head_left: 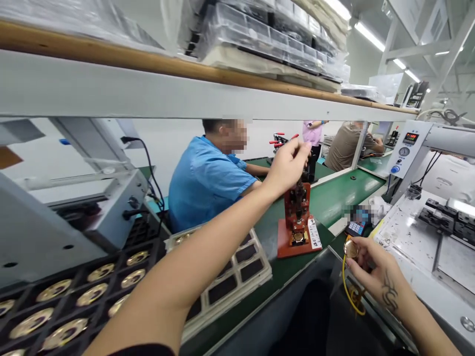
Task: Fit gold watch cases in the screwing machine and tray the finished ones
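My left hand (289, 165) is raised at the top of a small red hand press (291, 247). Its fingers are curled together, and whatever they grip is hidden. Down in the press's fixture lies a round gold watch case (298, 238), below the dark plunger. Lower at the right, my right hand (374, 269) pinches another gold watch case (351, 249) between thumb and fingers, its round face toward me. A yellow cord (345, 289) hangs just below that case, apart from the press.
A pale compartment tray (237, 274) lies left of the press. Gold watch parts fill a black tray (79, 316) at lower left. A shelf edge (222, 94) crosses overhead. A grey machine (408, 148) stands right. A co-worker in blue (204, 183) sits opposite.
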The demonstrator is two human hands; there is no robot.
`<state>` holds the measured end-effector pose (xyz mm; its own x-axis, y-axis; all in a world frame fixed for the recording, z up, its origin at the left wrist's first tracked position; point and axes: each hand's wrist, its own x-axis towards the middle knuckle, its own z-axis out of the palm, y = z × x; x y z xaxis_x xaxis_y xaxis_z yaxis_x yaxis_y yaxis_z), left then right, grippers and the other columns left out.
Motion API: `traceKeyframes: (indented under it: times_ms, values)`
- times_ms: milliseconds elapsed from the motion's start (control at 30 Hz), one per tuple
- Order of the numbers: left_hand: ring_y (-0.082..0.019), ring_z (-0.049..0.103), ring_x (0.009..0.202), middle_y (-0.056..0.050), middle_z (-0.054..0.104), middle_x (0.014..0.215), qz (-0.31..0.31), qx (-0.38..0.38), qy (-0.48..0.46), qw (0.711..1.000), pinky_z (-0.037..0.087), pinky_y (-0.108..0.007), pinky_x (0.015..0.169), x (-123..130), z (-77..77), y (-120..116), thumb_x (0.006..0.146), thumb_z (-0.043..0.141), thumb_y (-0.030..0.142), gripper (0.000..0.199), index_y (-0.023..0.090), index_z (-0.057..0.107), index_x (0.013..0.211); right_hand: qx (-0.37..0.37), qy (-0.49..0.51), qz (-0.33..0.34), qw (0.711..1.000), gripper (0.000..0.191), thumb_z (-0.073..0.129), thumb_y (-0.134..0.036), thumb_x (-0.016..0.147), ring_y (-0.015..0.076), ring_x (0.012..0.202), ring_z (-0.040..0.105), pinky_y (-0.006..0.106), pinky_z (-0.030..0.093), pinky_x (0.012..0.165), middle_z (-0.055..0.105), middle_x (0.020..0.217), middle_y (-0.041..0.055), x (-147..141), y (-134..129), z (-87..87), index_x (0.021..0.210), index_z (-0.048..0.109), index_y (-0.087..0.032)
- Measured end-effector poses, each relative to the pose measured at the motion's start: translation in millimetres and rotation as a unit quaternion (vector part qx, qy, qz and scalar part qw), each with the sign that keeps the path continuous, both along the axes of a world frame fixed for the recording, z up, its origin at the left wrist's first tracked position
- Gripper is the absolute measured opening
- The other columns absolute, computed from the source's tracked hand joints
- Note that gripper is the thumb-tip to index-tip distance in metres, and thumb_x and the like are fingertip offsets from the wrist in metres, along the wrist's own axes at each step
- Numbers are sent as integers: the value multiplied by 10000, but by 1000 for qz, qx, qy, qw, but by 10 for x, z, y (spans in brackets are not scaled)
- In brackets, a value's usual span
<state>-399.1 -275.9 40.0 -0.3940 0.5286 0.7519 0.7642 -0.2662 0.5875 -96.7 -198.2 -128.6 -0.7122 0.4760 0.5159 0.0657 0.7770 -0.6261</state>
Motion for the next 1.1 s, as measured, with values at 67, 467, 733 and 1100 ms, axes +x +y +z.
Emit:
traceKeyframes:
  times_ms: [67,467,733,1100]
  values:
    - [-201,662,887,-43,705,925,67,-56,-47,995,505,-326,878,-272,7,-85,1089,526,344,184,216,601,982,-7,-17,8,1000,301,714,-338,974,181,637,619,309,528,599,618,758,-21,-175,88,-61,1253,688,-230]
    - [-211,706,605,3,732,633,-62,-436,-110,891,511,-279,611,-132,-1895,-494,794,809,276,113,177,759,771,1,-36,93,995,195,697,-172,867,164,702,547,293,451,702,542,787,-39,-1320,387,-567,1057,718,-208]
    - [-262,736,919,-35,796,918,-61,-392,-122,910,547,-325,835,-119,-2197,-242,745,853,203,324,175,779,1059,-31,-59,100,993,169,679,-192,884,146,687,572,275,490,686,620,866,-3,-1504,533,-848,1052,696,-180]
    - [-184,599,720,48,622,728,-40,-372,-169,912,427,-268,666,-329,-1968,-901,659,811,212,288,204,694,923,-5,-145,175,974,279,715,-384,1058,226,1016,732,418,642,881,728,1232,79,-1914,533,-993,1241,706,-174]
